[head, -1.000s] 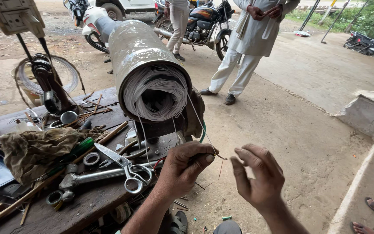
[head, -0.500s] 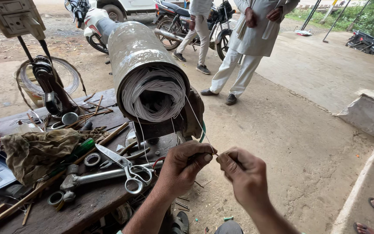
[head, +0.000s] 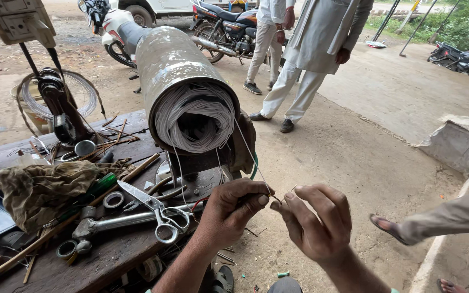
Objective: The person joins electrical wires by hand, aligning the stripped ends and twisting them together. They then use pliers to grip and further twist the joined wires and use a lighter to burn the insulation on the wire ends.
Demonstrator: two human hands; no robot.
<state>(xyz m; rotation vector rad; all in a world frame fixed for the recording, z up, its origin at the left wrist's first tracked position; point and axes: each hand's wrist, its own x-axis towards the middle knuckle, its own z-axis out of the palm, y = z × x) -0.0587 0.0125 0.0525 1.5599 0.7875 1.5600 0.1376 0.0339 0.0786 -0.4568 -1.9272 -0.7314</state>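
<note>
A big grey motor cylinder (head: 175,70) lies on the wooden workbench (head: 109,255), its open end packed with pale winding wire (head: 194,116). A thin wire strand (head: 248,154) runs from the winding down to my hands. My left hand (head: 232,209) pinches the strand's end between thumb and forefinger. Directly to its right, my right hand (head: 313,220) pinches the same wire end, the fingertips of both hands almost touching, just off the bench edge below the motor.
Scissors (head: 156,209), a wrench (head: 115,222), a green-handled screwdriver (head: 100,185), a rag (head: 39,190), metal rings and sticks litter the bench. A wire coil (head: 55,97) stands behind. Two people (head: 310,49) stand beyond near motorcycles (head: 223,24). Another person's leg and sandalled foot (head: 389,228) reach in at right.
My right hand moved left from an open, spread pose and closed its fingertips on the wire end beside my left hand. The people behind shifted slightly.
</note>
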